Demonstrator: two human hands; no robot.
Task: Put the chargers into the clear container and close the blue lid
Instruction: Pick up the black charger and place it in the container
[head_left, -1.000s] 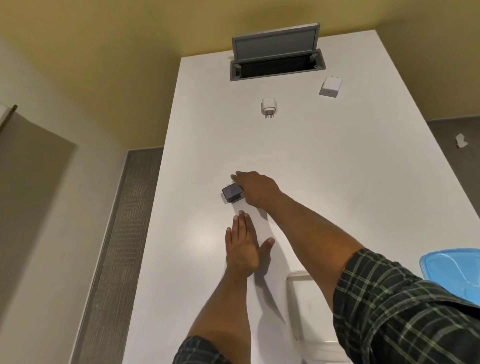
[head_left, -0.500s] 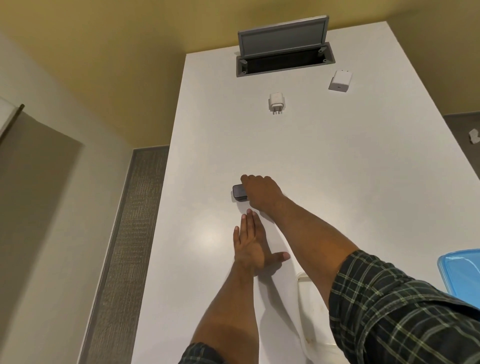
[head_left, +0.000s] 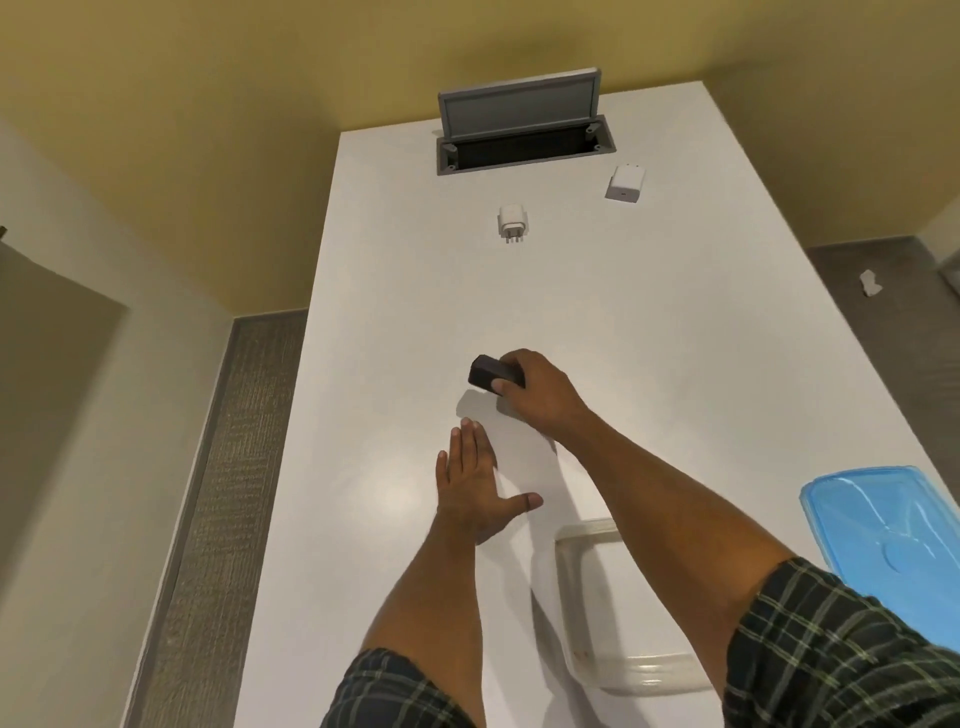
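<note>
My right hand (head_left: 540, 392) grips a black charger (head_left: 489, 374) and holds it just above the white table (head_left: 675, 338), its shadow lying below. My left hand (head_left: 475, 480) rests flat on the table, fingers together, thumb out, holding nothing. A white charger with prongs (head_left: 511, 222) lies far up the table. A second white charger (head_left: 626, 183) lies at the far right. The clear container (head_left: 597, 613) stands near me, partly hidden by my right forearm. The blue lid (head_left: 883, 530) lies to its right.
A grey cable hatch (head_left: 524, 127) stands open at the table's far end. The table's left edge drops to a grey carpet strip (head_left: 223, 493) along a wall. A scrap of white paper (head_left: 870, 283) lies on the floor at right.
My right hand closed on the black charger and lifted it off the table. My left hand stayed flat in place. The view shifted slightly.
</note>
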